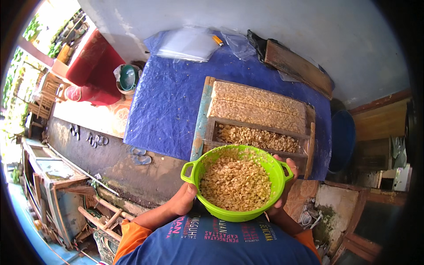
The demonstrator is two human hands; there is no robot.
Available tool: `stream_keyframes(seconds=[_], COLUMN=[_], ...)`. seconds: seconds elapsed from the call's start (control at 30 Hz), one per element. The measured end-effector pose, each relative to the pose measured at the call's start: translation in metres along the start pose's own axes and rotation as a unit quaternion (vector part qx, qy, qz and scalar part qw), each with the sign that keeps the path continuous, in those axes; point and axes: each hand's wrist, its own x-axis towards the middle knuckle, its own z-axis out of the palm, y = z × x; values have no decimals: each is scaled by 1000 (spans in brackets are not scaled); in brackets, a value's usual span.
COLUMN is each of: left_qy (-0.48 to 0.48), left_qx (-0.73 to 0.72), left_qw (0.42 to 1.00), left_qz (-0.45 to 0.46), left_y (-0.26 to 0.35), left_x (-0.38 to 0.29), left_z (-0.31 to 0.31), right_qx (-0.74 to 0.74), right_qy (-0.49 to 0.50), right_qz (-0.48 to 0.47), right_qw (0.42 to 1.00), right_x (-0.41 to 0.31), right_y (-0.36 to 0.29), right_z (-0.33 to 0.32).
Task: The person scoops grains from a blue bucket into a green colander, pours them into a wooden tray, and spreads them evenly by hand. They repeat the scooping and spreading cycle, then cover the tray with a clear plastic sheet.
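Note:
A bright green plastic basin (238, 217) with two loop handles is held close in front of my chest. Pale split beans (237, 184) fill much of it, and bits cling to its inner wall. My left hand (185, 200) grips the basin's left side below the handle. On the right side, my right hand (287, 180) has its fingers around the other handle. Just beyond the basin lies a wooden frame mould (258, 126). Loose beans (260, 137) sit in its near slot, and plastic-wrapped bean slabs (256, 107) rest in its far part.
Blue tarpaulin (162, 99) covers the table. Along the wall are clear plastic sheets (187, 44), an orange lighter (217, 40) and a wooden board (296, 68). A blue barrel (343, 140) stands at right. Left are a red sofa (96, 66), sandals (141, 159) and a bamboo ladder-like frame (107, 217).

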Motion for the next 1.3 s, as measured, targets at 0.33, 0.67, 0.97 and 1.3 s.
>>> stream_keyframes(seconds=[0.33, 0.67, 0.97, 1.3], left_qy=[69, -3, 27, 15], left_qx=[44, 28, 32, 33], left_qw=[996, 996, 999, 998], left_qz=[24, 87, 0, 48], left_y=[-21, -1, 22, 14], left_x=[7, 14, 31, 40], left_z=[-22, -29, -26, -15], right_qx=[-20, 3, -100, -118], right_qy=[-10, -10, -6, 2], right_qz=[-27, -144, -58, -45], right_qw=[999, 990, 993, 992], right_x=[-11, -8, -1, 4], right_y=[6, 7, -6, -14], right_z=[7, 17, 11, -8])
